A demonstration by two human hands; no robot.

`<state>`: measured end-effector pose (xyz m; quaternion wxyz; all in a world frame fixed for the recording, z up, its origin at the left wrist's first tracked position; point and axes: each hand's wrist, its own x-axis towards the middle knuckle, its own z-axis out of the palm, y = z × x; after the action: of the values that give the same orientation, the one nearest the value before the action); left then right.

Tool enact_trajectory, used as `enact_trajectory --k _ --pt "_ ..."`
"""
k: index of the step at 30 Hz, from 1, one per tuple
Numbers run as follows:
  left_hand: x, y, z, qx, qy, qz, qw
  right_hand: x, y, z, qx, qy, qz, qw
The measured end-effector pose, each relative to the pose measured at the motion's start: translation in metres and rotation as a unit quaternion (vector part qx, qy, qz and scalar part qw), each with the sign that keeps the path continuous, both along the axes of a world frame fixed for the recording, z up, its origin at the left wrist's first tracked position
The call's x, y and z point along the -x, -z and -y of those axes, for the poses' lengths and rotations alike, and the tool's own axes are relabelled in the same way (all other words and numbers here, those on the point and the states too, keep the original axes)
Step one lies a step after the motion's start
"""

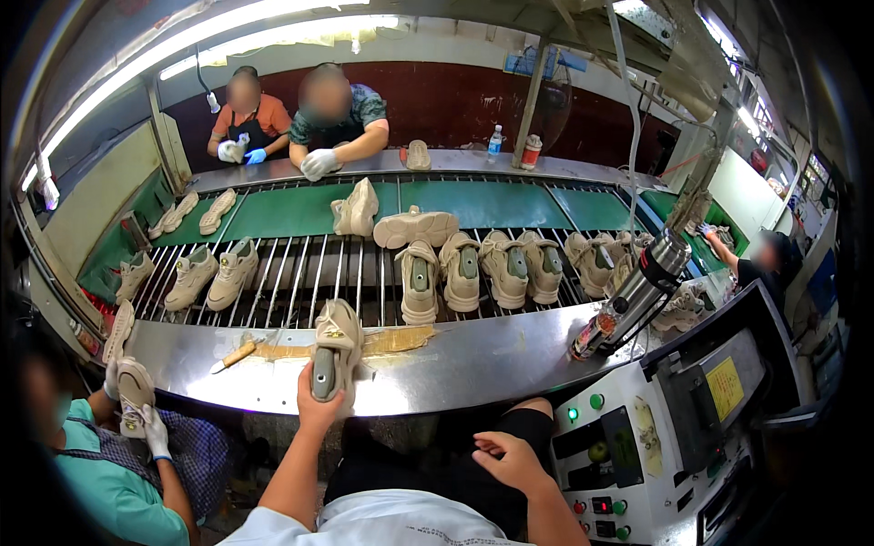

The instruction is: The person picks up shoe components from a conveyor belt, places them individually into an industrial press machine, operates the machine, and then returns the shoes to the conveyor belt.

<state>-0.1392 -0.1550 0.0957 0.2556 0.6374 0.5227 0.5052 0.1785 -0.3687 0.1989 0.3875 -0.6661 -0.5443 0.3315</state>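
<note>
My left hand [317, 405] grips a beige sneaker [339, 332] by its heel end, toe pointing away, over the near metal ledge. A grey-green shoe last fills the sneaker's opening. My right hand [512, 462] hovers over my lap, nothing visible in it, its fingers loosely bent and partly apart. Just beyond the ledge, several beige sneakers with lasts [419, 282] stand on the metal rod rack. A small knife with a wooden handle [238, 355] lies on the ledge, left of the held sneaker, beside a strip of brown tape [391, 342].
A green conveyor belt [482, 205] runs behind the rack. At right stand a steel thermos [651, 273] and a control box [601, 464] with buttons. A co-worker at lower left holds a shoe [137, 391]. Two people work across the belt; another is at far right.
</note>
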Motion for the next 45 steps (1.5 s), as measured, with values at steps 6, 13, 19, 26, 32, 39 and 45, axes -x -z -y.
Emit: enact_trajectory --k 6,13,19,26,32,39,45 --pt "-0.019 0.042 -0.067 0.005 -0.025 0.086 0.996 -0.064 0.084 0.030 0.044 0.291 -0.101 0.950" --pt "-0.075 0.035 -0.170 0.012 -0.093 0.012 0.996 -0.085 0.148 0.053 0.047 0.436 -0.137 0.888" --pt "-0.100 0.054 -0.235 0.030 -0.104 0.004 0.994 -0.071 0.176 0.039 0.051 0.445 0.064 0.892" --pt "-0.150 0.030 -0.242 -0.239 -0.096 -0.161 0.953 -0.096 0.144 -0.018 -0.051 0.328 0.258 0.907" --pt "-0.214 0.010 -0.325 -0.200 0.007 -0.365 0.910 -0.110 0.162 -0.086 -0.017 0.260 0.285 0.922" --pt "-0.269 0.063 -0.469 -0.135 -0.028 -0.625 0.769 -0.123 0.168 -0.086 -0.011 0.256 0.331 0.908" --pt "-0.292 0.097 -0.503 -0.232 -0.008 -0.628 0.743 -0.130 0.163 -0.078 0.006 0.284 0.293 0.913"
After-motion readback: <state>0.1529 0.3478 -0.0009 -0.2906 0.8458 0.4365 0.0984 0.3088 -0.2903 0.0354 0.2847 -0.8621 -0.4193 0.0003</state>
